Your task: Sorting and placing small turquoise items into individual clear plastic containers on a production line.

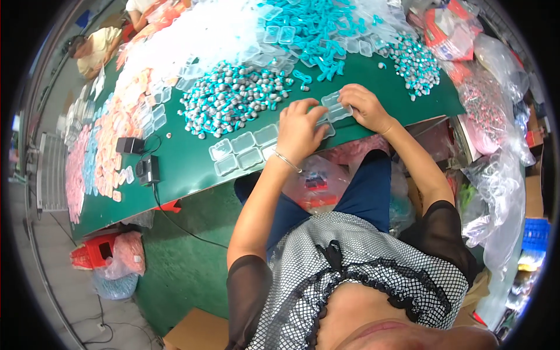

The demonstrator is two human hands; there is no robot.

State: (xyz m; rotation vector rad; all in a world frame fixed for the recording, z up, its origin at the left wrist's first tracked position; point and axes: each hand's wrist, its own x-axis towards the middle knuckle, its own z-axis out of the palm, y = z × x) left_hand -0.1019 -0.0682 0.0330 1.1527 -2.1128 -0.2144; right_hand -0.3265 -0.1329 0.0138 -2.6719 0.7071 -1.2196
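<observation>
Along the near edge of the green table lies a double row of small clear plastic cases (242, 142). My left hand (298, 129) rests over the middle of the row, its fingers bent and the thumb apart from them, touching the cases. At the row's right end my right hand (366, 109) has its fingers closed on the corner of a clear plastic case (337, 106). Beyond my left hand is a heap of small grey-and-teal pieces (230, 96). What lies under my left palm is hidden.
Teal looped pieces (318, 32) pile up at the back, beside a heap of clear cases (216, 35). More grey-and-teal pieces (415, 64) lie at right. Peach pieces (119, 125) and a black corded device (147, 169) are at left. Two people sit at far left.
</observation>
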